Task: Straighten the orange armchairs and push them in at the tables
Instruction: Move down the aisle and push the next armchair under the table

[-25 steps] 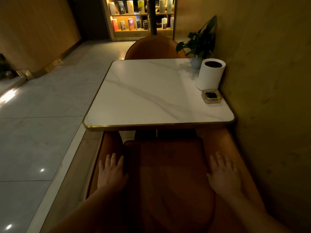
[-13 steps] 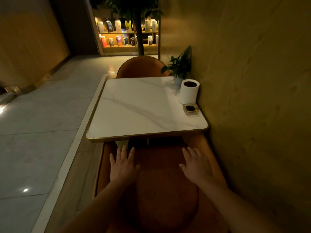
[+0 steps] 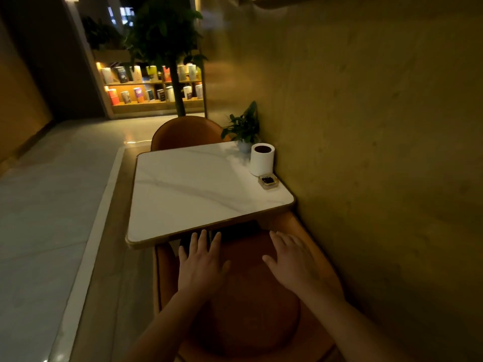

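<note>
We are at the near orange armchair (image 3: 251,322), and this looks like the end of the push-in step. Its seat front already sits under the near edge of the marble desk (image 3: 198,189), and its right side is close to the wall. Our left hand (image 3: 201,265) and right hand (image 3: 295,262) are both spread flat with straight fingers over the seat cushion, gripping nothing. We cannot tell whether they press on it or hover just above. Next we would probably check that the chair sits square to the desk edge, then lift off without dragging it askew. The far orange armchair (image 3: 185,133) appears to stand close against the opposite edge, so it may need only a glance.
</note>
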The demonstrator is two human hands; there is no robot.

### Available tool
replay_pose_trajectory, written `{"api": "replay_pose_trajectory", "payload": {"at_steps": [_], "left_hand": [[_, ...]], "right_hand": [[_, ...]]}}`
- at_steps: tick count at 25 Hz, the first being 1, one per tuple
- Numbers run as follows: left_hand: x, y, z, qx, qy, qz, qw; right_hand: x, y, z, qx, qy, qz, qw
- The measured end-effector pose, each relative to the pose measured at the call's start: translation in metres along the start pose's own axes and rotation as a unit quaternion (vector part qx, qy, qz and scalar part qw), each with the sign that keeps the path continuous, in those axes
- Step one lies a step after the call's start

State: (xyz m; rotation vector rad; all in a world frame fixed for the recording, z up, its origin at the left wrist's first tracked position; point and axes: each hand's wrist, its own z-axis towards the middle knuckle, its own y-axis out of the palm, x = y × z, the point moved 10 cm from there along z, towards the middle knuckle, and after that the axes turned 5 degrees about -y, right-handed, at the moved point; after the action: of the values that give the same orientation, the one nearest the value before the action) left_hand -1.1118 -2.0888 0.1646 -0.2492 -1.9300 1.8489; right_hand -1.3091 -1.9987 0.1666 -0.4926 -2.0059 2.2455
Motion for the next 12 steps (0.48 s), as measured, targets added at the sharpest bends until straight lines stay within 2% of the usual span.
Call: {"api": "replay_pose_trajectory", "payload": {"at_steps": [6, 12], "left_hand": [[0.009, -0.036, -0.04, 0.009, 0.134, -0.007, 0.991], [0.047, -0.051, -0.089, 0.013, 0.249, -0.024, 0.968]], "right_hand": [[-0.055, -0.034, -0.075, 0.04, 0.088, 0.007, 0.995], [-0.064, -0.068, -0.159, 0.086, 0.172, 0.007, 0.981]]}}
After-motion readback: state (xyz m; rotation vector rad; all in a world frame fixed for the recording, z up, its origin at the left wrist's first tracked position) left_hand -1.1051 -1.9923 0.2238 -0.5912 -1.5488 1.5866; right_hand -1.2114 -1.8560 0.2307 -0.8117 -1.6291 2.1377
